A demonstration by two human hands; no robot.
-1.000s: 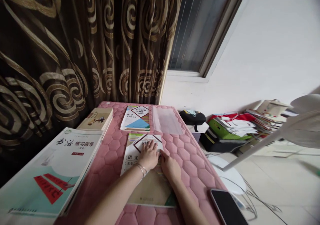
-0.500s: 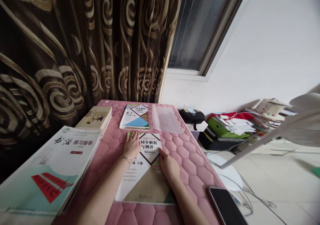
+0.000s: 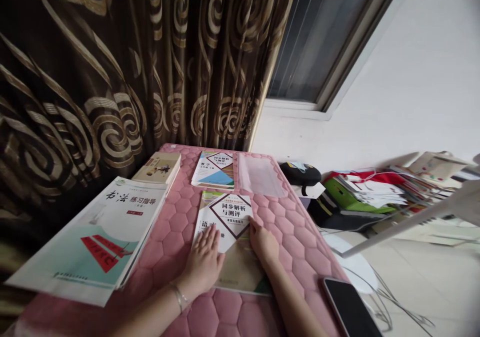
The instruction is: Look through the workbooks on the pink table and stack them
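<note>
A workbook (image 3: 236, 247) with a white and tan cover lies flat on the pink quilted cover (image 3: 180, 227). My left hand (image 3: 205, 252) rests palm down on its lower left part, fingers stretched out, hiding some of the printing. At the right edge of the workbook, my right hand (image 3: 263, 243) has its fingers curled in and closed on that edge. Just beyond lies a second workbook (image 3: 213, 172) with a blue patch on its cover. To its right is a clear plastic sleeve (image 3: 261, 176).
On the left lie a stack of large calligraphy books (image 3: 108, 232) and a pile of tan booklets (image 3: 159, 168). A phone (image 3: 350, 307) lies near the right edge. Beyond are a black case (image 3: 300, 173), a fan stand (image 3: 397, 227) and cables. A patterned curtain (image 3: 187, 77) hangs behind.
My left hand has slid down from the workbook's upper left edge onto its cover, uncovering the top corner. My right hand stays at the right edge. The whole view has shifted slightly.
</note>
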